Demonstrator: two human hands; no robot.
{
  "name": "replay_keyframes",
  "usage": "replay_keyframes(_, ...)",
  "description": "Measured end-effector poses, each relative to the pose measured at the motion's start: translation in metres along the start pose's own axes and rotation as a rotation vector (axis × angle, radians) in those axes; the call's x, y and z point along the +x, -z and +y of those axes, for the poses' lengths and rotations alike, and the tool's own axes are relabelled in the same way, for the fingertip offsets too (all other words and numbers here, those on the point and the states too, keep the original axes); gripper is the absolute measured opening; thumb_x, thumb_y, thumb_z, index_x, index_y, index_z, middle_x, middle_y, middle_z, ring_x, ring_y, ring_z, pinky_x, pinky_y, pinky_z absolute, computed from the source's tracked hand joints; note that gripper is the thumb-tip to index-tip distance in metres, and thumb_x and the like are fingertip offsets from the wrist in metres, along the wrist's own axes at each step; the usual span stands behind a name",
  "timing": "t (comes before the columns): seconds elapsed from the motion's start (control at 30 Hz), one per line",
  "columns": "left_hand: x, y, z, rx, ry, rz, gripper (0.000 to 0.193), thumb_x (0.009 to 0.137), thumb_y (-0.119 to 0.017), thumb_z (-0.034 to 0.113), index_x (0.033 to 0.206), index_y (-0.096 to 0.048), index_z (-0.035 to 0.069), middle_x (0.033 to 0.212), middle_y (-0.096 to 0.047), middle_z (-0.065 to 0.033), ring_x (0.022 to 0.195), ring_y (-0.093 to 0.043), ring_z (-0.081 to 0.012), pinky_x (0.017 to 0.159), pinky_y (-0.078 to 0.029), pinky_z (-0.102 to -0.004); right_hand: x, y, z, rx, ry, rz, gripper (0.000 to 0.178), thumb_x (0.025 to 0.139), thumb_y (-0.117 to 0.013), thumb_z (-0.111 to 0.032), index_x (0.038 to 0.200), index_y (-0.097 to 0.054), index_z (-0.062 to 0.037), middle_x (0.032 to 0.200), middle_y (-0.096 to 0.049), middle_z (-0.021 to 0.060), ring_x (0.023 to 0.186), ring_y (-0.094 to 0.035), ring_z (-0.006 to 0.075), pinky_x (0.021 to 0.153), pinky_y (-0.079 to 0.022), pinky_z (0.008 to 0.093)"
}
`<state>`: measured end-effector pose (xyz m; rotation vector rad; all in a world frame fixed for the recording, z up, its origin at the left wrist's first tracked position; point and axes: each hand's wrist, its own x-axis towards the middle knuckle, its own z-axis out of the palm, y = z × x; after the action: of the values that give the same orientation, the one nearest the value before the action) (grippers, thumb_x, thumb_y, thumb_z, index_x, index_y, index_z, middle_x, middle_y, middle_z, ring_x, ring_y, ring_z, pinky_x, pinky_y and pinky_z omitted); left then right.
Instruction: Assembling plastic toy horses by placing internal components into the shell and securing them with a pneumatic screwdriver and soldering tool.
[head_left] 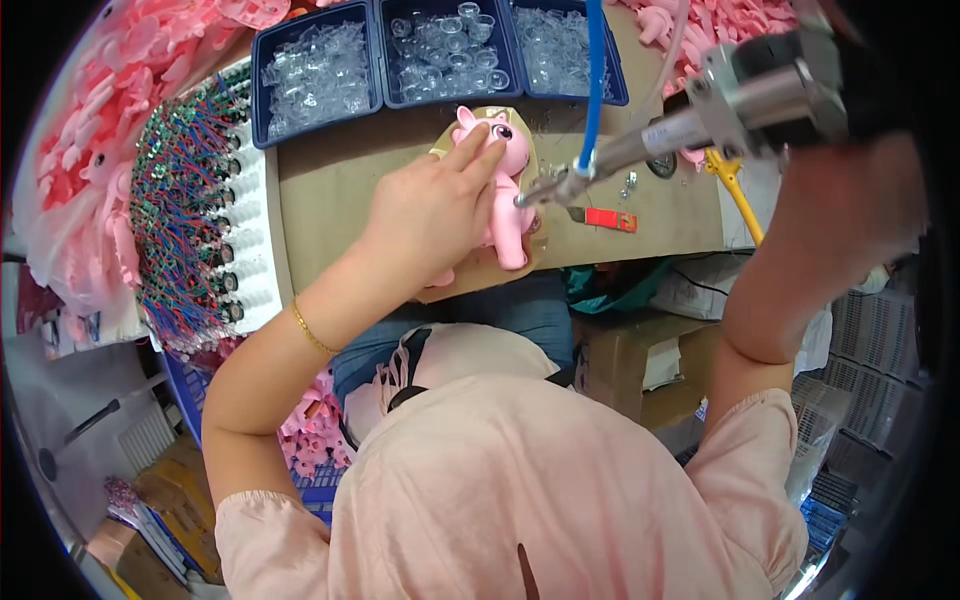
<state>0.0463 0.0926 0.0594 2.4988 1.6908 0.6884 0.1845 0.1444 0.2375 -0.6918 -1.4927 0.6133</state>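
Observation:
A pink toy animal [508, 235] with a large dark eye lies on a tan holder [532, 130] on the workbench. My left hand [432, 215] is laid over it, two fingers reaching across its head and the palm against its body, holding it down. In my right hand [865, 170] is a powered screwdriver [690, 130] with a metal barrel. Dark shadow at the picture's rim hides most of that hand's fingers. The barrel slants down to the left, and its tip is at the toy's body; whether it touches cannot be told. A blue hose [597, 70] joins the barrel near its tip.
Three blue bins [378, 55] of clear plastic parts line the bench's back. Wired circuit parts [185, 215] fill a white foam tray [262, 225] at left. Pink pieces [80, 160] pile beyond. A red-handled knife [608, 220], small screws [628, 184] and a yellow tool [737, 195] lie right.

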Motion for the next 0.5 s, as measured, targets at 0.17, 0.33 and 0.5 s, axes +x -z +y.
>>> replay_keyframes(0.17,-0.002,0.001,-0.003,0.025,-0.004,0.007,0.036,0.079,-0.055,0.022,0.113,-0.058,0.011,0.119,-0.057,-0.0069,0.072,-0.064,-0.0200,0.063,-0.052,-0.0307,-0.011,0.003,-0.004,0.120,-0.061,-0.085,0.036,0.084,-0.055,-0.034,0.094,-0.051,0.0005,0.069,-0.051,0.0051,0.059,-0.050,0.0129,0.058,-0.041,0.0244)
replay_keyframes(0.33,-0.002,-0.001,-0.003,-0.001,-0.004,0.042,0.034,0.080,-0.054,0.021,0.112,-0.058,0.011,0.120,-0.056,-0.0072,0.072,-0.064,-0.0211,0.063,-0.052,-0.0316,-0.021,0.006,-0.002,0.228,-0.131,-0.154,0.033,0.085,-0.052,-0.033,0.087,-0.048,-0.0006,0.070,-0.049,0.0051,0.060,-0.047,0.0148,0.059,-0.040,0.0264)
replay_keyframes(0.5,-0.004,-0.002,-0.003,0.026,-0.060,0.069,0.034,0.080,-0.053,0.020,0.112,-0.057,0.010,0.121,-0.055,-0.0072,0.071,-0.064,-0.0224,0.062,-0.052,-0.0321,-0.030,0.005,0.001,0.337,-0.205,-0.247,0.031,0.086,-0.049,-0.032,0.081,-0.046,-0.0017,0.071,-0.046,0.0050,0.061,-0.045,0.0168,0.061,-0.039,0.0285)
